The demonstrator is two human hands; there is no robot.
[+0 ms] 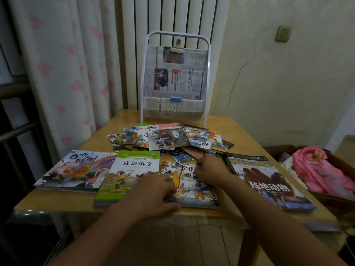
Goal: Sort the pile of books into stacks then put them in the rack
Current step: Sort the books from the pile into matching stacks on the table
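While both hands rest on it, painted picture book (199, 187) lies flat.

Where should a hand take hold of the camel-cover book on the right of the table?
Grip the camel-cover book by its right long edge, coming from the right. It lies flat atop its stack, that edge is free, and the left edge sits close to the right hand.

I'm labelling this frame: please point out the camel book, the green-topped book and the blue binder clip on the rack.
camel book (269, 181): head view, cover middle.
green-topped book (132, 169): head view, cover middle.
blue binder clip (176, 99): head view, blue body.
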